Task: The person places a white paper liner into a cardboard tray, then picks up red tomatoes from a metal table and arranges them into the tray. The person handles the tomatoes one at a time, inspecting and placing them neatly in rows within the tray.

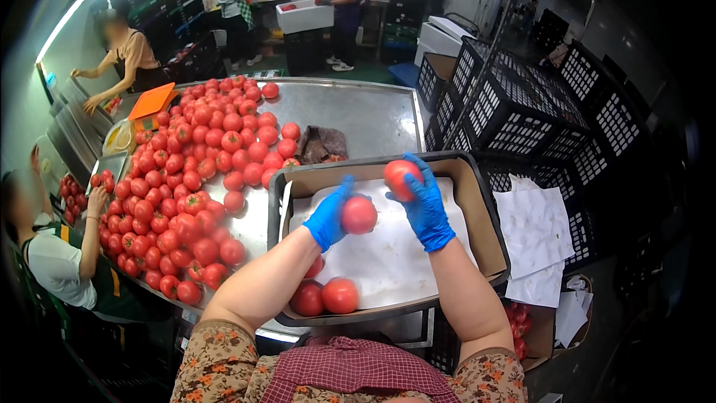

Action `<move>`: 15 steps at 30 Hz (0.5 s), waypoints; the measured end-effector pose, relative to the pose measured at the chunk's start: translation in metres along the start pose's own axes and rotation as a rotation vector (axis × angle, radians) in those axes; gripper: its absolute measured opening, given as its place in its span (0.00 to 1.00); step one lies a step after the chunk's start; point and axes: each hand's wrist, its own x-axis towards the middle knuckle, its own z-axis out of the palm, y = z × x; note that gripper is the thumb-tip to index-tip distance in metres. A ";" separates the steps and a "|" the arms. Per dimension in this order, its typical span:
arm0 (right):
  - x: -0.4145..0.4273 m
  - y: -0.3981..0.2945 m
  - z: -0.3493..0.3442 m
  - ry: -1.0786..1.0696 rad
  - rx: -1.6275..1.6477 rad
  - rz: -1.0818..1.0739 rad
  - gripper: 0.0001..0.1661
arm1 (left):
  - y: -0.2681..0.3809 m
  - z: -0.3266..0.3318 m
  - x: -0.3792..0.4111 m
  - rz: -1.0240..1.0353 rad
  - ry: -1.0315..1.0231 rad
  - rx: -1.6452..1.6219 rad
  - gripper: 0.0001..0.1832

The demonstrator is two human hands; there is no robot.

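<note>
My left hand (331,217), in a blue glove, grips a red tomato (359,215) over a black plastic crate (491,224). In my right hand (426,210), also gloved in blue, is another tomato (400,180), raised near the crate's far side. Brown cardboard lines the crate walls, and a white paper sheet (391,257) covers its bottom. Two tomatoes (340,295) sit in the near left corner, with a third partly hidden behind my left forearm. To the left, a large heap of tomatoes (184,179) spreads over the metal table (347,102).
A dark crumpled cloth (323,143) lies beyond the crate. An orange scale (152,105) stands behind the heap. Stacked black crates (520,106) and white paper sheets (534,229) are at right. One person (61,268) reaches to the heap's left edge; several others work farther back.
</note>
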 end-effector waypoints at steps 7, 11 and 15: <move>-0.006 0.010 0.018 -0.136 -0.594 -0.011 0.49 | -0.001 0.010 -0.018 0.025 -0.240 0.152 0.39; -0.001 0.013 0.013 -0.125 -0.546 -0.102 0.49 | -0.002 0.013 -0.018 0.090 -0.175 0.158 0.33; 0.001 0.016 0.014 -0.094 -0.438 -0.005 0.47 | -0.002 0.006 -0.015 0.157 -0.209 0.135 0.28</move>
